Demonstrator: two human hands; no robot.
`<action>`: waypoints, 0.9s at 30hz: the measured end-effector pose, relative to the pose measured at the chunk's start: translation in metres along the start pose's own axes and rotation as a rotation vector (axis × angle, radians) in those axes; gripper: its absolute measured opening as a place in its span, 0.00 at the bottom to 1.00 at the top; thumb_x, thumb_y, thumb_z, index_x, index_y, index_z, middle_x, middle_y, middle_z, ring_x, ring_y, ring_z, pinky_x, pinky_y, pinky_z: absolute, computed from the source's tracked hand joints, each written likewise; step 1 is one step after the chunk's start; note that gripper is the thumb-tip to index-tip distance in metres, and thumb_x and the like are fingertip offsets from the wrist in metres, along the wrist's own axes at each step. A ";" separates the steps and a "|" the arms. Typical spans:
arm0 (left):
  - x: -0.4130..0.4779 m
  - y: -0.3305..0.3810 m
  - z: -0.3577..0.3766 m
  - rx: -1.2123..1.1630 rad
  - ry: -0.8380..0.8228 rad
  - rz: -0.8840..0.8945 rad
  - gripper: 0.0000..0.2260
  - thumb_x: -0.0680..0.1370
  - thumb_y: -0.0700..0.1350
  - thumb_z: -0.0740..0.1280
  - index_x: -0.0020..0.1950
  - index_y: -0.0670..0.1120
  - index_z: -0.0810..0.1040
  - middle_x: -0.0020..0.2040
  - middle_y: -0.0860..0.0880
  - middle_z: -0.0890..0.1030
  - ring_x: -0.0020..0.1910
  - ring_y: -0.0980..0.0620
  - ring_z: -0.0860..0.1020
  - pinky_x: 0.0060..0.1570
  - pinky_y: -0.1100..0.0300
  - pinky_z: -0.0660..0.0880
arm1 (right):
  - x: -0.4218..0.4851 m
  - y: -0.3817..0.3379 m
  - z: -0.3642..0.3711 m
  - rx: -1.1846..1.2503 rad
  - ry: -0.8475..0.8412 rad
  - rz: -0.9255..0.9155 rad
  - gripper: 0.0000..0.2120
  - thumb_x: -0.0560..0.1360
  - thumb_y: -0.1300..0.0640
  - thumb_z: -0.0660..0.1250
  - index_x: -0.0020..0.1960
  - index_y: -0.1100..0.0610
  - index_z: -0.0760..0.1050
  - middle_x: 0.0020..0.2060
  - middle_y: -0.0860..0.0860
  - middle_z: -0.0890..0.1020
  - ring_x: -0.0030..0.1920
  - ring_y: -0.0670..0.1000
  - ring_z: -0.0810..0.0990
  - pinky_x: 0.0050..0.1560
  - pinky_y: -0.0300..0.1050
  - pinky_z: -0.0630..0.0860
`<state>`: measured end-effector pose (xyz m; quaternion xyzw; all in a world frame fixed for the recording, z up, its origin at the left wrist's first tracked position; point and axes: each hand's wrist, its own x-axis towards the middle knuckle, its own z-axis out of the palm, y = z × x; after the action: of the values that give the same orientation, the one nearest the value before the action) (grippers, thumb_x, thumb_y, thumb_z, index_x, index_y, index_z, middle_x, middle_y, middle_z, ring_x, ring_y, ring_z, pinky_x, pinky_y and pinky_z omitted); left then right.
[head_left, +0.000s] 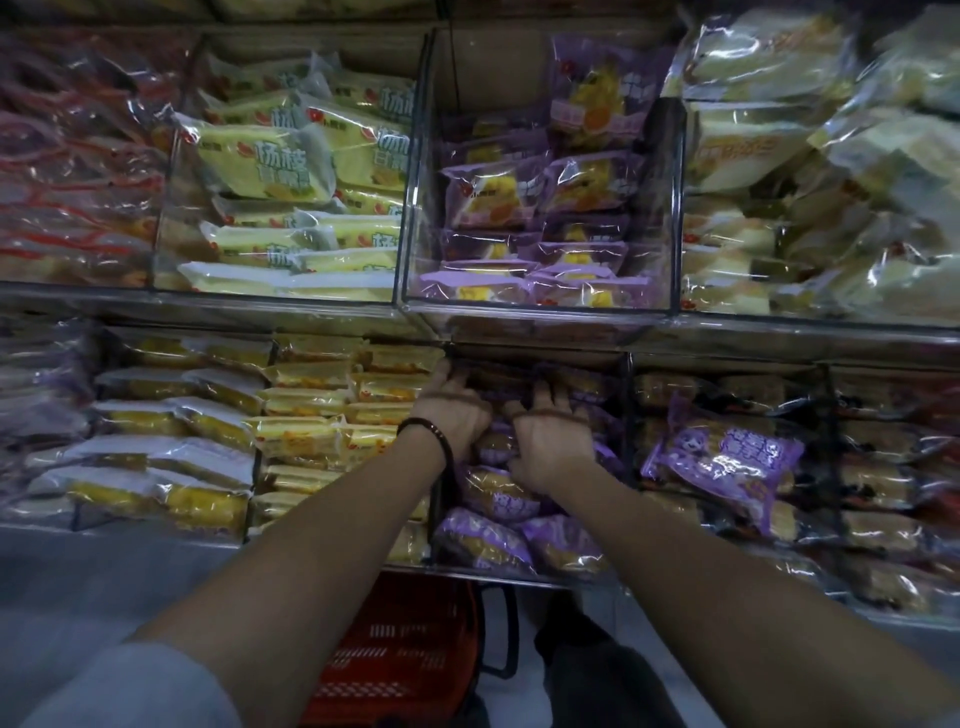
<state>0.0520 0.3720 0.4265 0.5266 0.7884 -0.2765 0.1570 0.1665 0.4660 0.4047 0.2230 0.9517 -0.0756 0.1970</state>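
Both my hands reach into a clear bin (441, 499) on the lower shelf, filled with purple-wrapped cake packets (483, 540). My left hand (452, 410), with a dark bead bracelet on the wrist, lies on the packets at the bin's back left, fingers stretched forward. My right hand (550, 441) rests palm down on the packets beside it, fingertips pushed under the shelf edge. Whether either hand grips a packet is hidden by the hands themselves.
Yellow packets (306, 436) fill the bin to the left, and a purple packet (722, 457) lies on brown ones to the right. The upper shelf holds bins of yellow (280, 161) and purple (540, 192) packets. A red shopping basket (395, 660) stands on the floor below.
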 end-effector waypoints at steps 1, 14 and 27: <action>-0.001 -0.003 -0.002 0.014 0.001 0.021 0.15 0.81 0.48 0.64 0.68 0.51 0.78 0.68 0.47 0.80 0.76 0.40 0.65 0.79 0.38 0.48 | 0.000 0.003 -0.004 0.028 -0.023 -0.018 0.32 0.69 0.43 0.73 0.71 0.48 0.70 0.76 0.61 0.63 0.73 0.65 0.66 0.64 0.60 0.72; -0.054 0.016 0.024 -0.032 0.193 0.109 0.19 0.76 0.51 0.68 0.66 0.51 0.77 0.63 0.50 0.80 0.62 0.44 0.74 0.63 0.45 0.64 | -0.060 -0.001 0.006 -0.085 0.094 -0.075 0.26 0.69 0.38 0.71 0.65 0.46 0.78 0.64 0.58 0.68 0.65 0.62 0.66 0.65 0.59 0.68; -0.056 0.025 0.029 -0.025 0.118 -0.040 0.11 0.77 0.52 0.65 0.57 0.52 0.81 0.55 0.51 0.84 0.63 0.42 0.70 0.65 0.43 0.63 | -0.053 -0.021 0.011 -0.118 0.115 -0.082 0.20 0.69 0.48 0.75 0.60 0.50 0.81 0.60 0.57 0.72 0.62 0.61 0.68 0.63 0.59 0.68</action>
<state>0.0960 0.3205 0.4267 0.5241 0.8100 -0.2382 0.1113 0.2041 0.4244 0.4176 0.1760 0.9725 -0.0147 0.1515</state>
